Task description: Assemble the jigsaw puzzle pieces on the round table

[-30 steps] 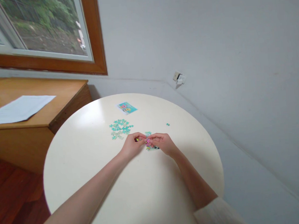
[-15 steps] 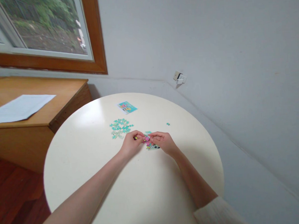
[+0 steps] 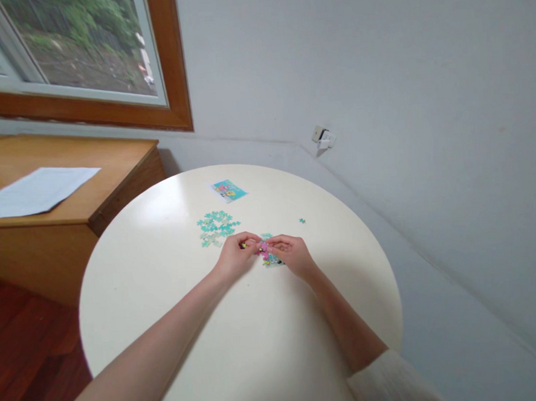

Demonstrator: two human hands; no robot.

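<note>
My left hand and my right hand meet fingertip to fingertip over the middle of a round cream table. Both are closed in a pinch on small pink and yellow puzzle pieces. Under the right hand lies a small joined patch of puzzle, partly hidden. A loose heap of teal puzzle pieces lies just beyond my left hand.
A small picture card lies at the far side of the table, and one stray teal piece to the right. A wooden desk with a white sheet of paper stands at the left under a window. A grey wall runs close behind.
The hands stay pinched together on the pieces. The view has tipped slightly, so everything sits a little higher in the picture.
</note>
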